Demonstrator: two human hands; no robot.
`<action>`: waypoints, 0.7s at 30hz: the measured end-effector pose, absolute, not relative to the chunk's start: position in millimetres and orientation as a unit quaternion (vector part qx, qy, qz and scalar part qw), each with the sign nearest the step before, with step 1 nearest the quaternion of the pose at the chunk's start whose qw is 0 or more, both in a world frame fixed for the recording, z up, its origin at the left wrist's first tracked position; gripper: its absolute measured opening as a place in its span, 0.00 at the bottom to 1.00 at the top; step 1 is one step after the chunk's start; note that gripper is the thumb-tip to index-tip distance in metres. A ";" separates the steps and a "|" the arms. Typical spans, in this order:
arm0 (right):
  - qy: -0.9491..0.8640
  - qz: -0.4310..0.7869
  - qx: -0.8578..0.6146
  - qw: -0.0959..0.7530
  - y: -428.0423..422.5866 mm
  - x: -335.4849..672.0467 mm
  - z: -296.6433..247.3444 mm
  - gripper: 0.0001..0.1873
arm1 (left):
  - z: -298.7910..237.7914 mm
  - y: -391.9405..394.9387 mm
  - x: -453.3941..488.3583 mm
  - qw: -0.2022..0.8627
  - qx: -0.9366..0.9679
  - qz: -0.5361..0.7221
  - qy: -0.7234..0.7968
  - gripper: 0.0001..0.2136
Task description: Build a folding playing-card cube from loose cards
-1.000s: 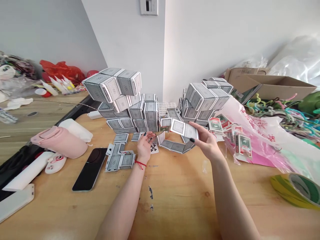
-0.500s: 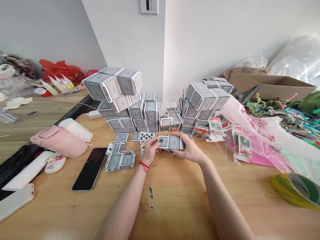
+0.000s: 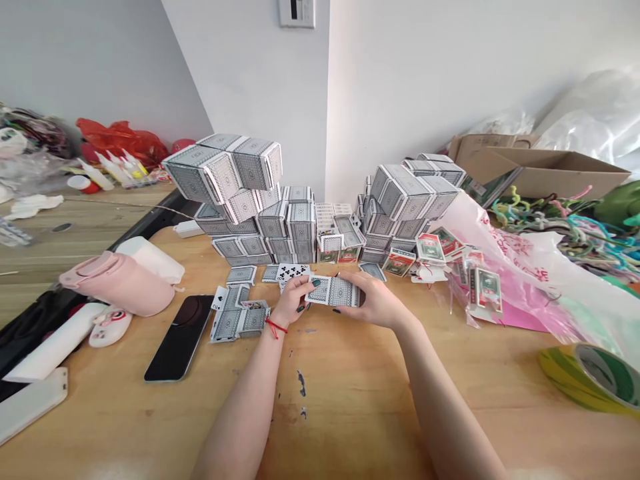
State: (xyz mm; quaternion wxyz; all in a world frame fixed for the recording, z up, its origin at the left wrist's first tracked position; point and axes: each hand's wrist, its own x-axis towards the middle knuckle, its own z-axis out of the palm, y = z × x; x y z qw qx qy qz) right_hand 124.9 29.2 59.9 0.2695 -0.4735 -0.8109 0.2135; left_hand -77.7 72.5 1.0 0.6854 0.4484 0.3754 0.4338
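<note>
Between my hands, just above the table, are grey-backed playing cards. My left hand (image 3: 296, 298), with a red string bracelet at the wrist, pinches a playing card (image 3: 319, 291) at its left edge. My right hand (image 3: 370, 300) is wrapped round the right end of a folded card block (image 3: 342, 292), which meets that card. Loose cards (image 3: 293, 271), face up and showing clubs, lie just beyond my left hand. Farther left, several folded card pieces (image 3: 230, 322) lie joined together on the table. A single folded card (image 3: 372, 271) rests behind my right hand.
Stacked card blocks stand at the back left (image 3: 227, 173) and back right (image 3: 400, 193). A phone (image 3: 179, 339) and a pink bottle (image 3: 117, 283) lie to the left. Card boxes (image 3: 430, 249), a plastic bag (image 3: 480, 233) and a tape roll (image 3: 593, 377) are on the right.
My left hand has moved left and slightly down, drawing its card farther out from the block. The right hand has shifted slightly, its fingers still round the block.
</note>
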 end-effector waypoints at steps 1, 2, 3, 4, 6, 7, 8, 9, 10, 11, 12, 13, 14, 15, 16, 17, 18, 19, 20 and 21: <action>-0.810 0.213 -0.484 0.253 28.3 123.8 60.8 0.31 | 1.8 72.0 -77.5 0.684 0.446 0.438 0.377 0.09; -0.809 0.210 -0.496 0.236 27.3 122.2 61.4 0.30 | 2.9 71.5 -77.2 0.681 0.444 0.442 0.379 0.10; -0.807 0.204 -0.510 0.216 26.4 120.0 61.6 0.30 | 4.2 71.0 -76.8 0.680 0.441 0.446 0.380 0.10; -0.806 0.197 -0.523 0.196 25.6 117.4 61.2 0.30 | 5.4 70.7 -76.4 0.677 0.439 0.451 0.381 0.10; -0.804 0.180 -0.544 0.159 24.7 111.4 57.9 0.32 | 6.7 70.6 -75.5 0.669 0.436 0.464 0.383 0.09; -0.804 0.173 -0.550 0.146 24.7 108.1 55.1 0.34 | 6.6 71.0 -75.0 0.662 0.435 0.473 0.385 0.09; -0.805 0.166 -0.553 0.138 25.0 104.8 51.7 0.35 | 5.8 71.6 -74.5 0.651 0.436 0.485 0.389 0.09; -0.805 0.157 -0.556 0.137 25.5 101.7 47.9 0.36 | 4.4 72.4 -74.2 0.636 0.441 0.497 0.394 0.09; -0.804 0.149 -0.559 0.138 26.2 98.8 44.1 0.36 | 2.7 73.2 -73.9 0.617 0.450 0.506 0.402 0.09; -0.802 0.139 -0.565 0.139 26.9 96.1 40.5 0.36 | 0.9 74.0 -73.8 0.594 0.464 0.511 0.413 0.09; -0.798 0.130 -0.571 0.141 27.6 93.8 37.4 0.36 | -0.9 74.8 -73.8 0.568 0.482 0.513 0.426 0.09; -0.795 0.121 -0.577 0.141 28.2 91.9 34.9 0.35 | -2.4 75.4 -74.0 0.542 0.501 0.511 0.440 0.08; -0.793 0.113 -0.582 0.140 28.5 90.2 32.9 0.35 | -3.6 75.8 -74.2 0.519 0.519 0.506 0.453 0.08; -0.792 0.106 -0.585 0.138 28.5 88.8 31.4 0.35 | -4.4 76.0 -74.4 0.500 0.534 0.502 0.462 0.08; -0.792 0.100 -0.587 0.136 28.4 87.6 30.2 0.35 | -5.0 76.1 -74.5 0.486 0.544 0.497 0.469 0.08; -0.793 0.094 -0.587 0.133 28.0 86.4 29.2 0.35 | -5.2 76.0 -74.6 0.478 0.550 0.493 0.474 0.08; -0.794 0.088 -0.587 0.131 27.6 85.2 28.1 0.35 | -5.5 75.8 -74.5 0.477 0.552 0.489 0.479 0.09; -0.795 0.081 -0.587 0.129 27.3 84.1 27.0 0.35 | -5.8 75.7 -74.2 0.479 0.550 0.484 0.484 0.09; -0.795 0.074 -0.589 0.128 27.1 82.9 25.9 0.35 | -6.2 75.7 -73.8 0.485 0.544 0.480 0.488 0.10; -0.795 0.067 -0.590 0.126 27.0 81.7 24.7 0.35 | -6.9 75.8 -73.2 0.493 0.535 0.480 0.490 0.11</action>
